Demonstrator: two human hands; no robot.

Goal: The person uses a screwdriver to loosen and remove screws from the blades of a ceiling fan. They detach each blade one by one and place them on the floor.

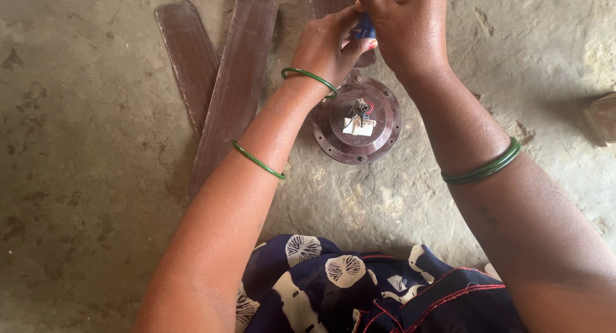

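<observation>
Blue-handled tool (363,29), small and mostly hidden, is pinched between both hands near the top edge of the floor as the head camera sees it, directly above the round brown fan motor housing (357,120). The left hand (327,44) curls around it from the left with fingers closed, thumb pressing against the blue part; the right hand (405,26) closes over it from above and the right, fingers bunched tight on the same object (just what kind of tool it is cannot be told, since only a sliver of blue and a hint of red show). The housing lies just below and toward the person from the hands, close but not touching them, its face up with a white terminal block and short wires (359,118) at the centre. Both hands are about equally near it, the left wrist passing over its upper left rim. Two long brown fan blades (234,83) lie on the concrete floor (83,179) to the left, their long axes running away from the person, and a third shows behind the hands. Green bangles (310,76) ring both forearms.
</observation>
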